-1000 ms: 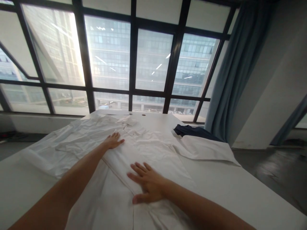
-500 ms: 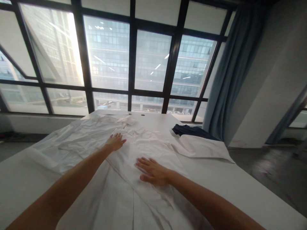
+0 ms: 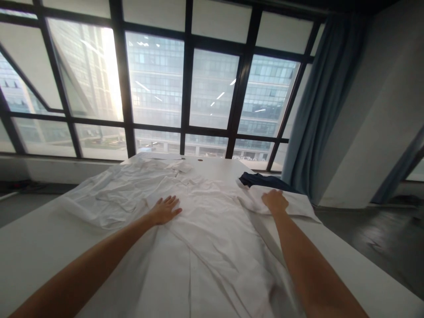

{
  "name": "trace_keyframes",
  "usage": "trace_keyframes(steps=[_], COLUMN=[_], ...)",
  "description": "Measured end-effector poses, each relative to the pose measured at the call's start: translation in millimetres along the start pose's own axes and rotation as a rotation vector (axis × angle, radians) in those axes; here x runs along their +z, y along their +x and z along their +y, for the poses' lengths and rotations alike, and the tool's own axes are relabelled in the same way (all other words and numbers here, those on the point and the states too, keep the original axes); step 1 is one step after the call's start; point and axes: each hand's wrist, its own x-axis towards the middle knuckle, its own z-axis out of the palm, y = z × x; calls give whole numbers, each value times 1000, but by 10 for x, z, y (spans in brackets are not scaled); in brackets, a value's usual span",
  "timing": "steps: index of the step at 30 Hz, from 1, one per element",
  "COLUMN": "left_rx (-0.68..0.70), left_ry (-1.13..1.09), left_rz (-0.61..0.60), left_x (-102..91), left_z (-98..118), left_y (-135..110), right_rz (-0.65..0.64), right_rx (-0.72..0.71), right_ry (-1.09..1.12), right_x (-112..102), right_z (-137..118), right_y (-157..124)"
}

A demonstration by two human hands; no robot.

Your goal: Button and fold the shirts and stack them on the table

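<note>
A long white shirt or coat (image 3: 215, 229) lies spread front up on the table, its front edge running down toward me. My left hand (image 3: 164, 210) rests flat on its upper part, fingers spread and pressing the cloth. To the right, my right hand (image 3: 275, 201) is on the garment's outstretched sleeve (image 3: 301, 205). Its fingers are curled in and closed on the sleeve cloth; the fingertips are mostly hidden. Another crumpled white cloth (image 3: 109, 194) lies at the left, partly against the garment.
Beyond the sleeve lies a dark blue cloth (image 3: 261, 179) at the right edge of the white table (image 3: 344, 265). Large black-framed windows (image 3: 212, 88) stand behind the table. A blue-grey curtain (image 3: 314, 119) hangs by a pillar at the right.
My right hand has moved from lying flat on the garment's body out to the right sleeve, and its fingers have closed. My left hand stays flat, slightly nearer to me.
</note>
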Motion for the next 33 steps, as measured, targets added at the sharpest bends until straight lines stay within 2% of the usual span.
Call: trace_keyframes(steps=[3,7,11,14,19,22,25,27,29,31,33], left_rx=[-2,6,12,18,4,-1,5,24,38,41,38], left_ry=[-8,-24,-46,-53,-52,-52,-60,-77,-98,-88,-54], left_rz=[10,37,80,99,107,129,181,240,301,334,335], left_x=[-1,33,109,146,130,118,118,116,109,96,77], left_z=[-1,-26,-75,-99,-85,-71,-72,-81,-96,-107,-106], left_y=[14,40,69,82,66,55,49,41,28,11,-7], right_rz=[-24,-61,-65,-1,222,255,300,237,17,-68,-96], right_rx=[116,44,1,1,-167,-292,-417,-559,-775,-857,-878], right_ry=[-1,-30,-37,-28,-47,-93,-49,69,249,288,294], right_x=[22,100,131,20,-389,-594,-637,-565,-447,-333,-252], right_z=[249,418,414,319,-49,-370,-743,-1002,-1222,-1357,-1380], right_y=[223,400,399,349,213,38,-281,-563,-834,-1016,-1069])
